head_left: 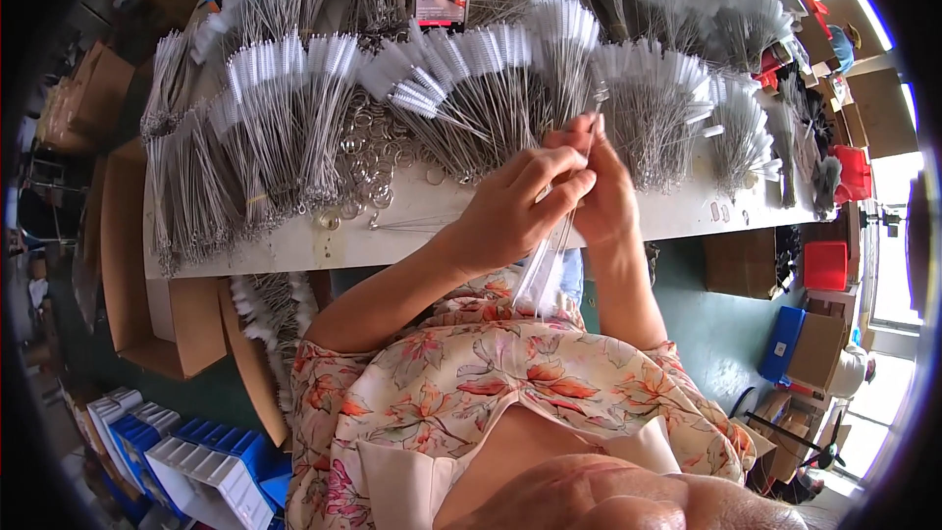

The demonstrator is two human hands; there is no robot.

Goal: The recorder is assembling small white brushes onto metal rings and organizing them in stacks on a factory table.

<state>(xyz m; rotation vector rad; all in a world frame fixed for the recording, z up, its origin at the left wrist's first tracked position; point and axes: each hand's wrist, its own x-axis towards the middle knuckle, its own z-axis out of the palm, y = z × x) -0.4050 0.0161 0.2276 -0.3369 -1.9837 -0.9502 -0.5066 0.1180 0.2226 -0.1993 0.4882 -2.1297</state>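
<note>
The left hand point(520, 201) and right hand point(610, 196) pinch thin wire brushes point(538, 283) with closed fingers point(551, 167), at the bench's point(677, 218) front edge. Open room runs rightward; brush bundles point(481, 64) crowd behind.

The brush stems point(329, 128) look like thin, shiny metal, and their bristles point(505, 49) like rough plastic. The table point(677, 216) is smooth, the cardboard box point(128, 265) is matt.

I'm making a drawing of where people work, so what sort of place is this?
Probably a small workshop: many bundles of thin grey wire brushes with whitish bristles crowd a long white table, loose shiny metal rings lie among them, and open brown cardboard boxes stand around.
</note>
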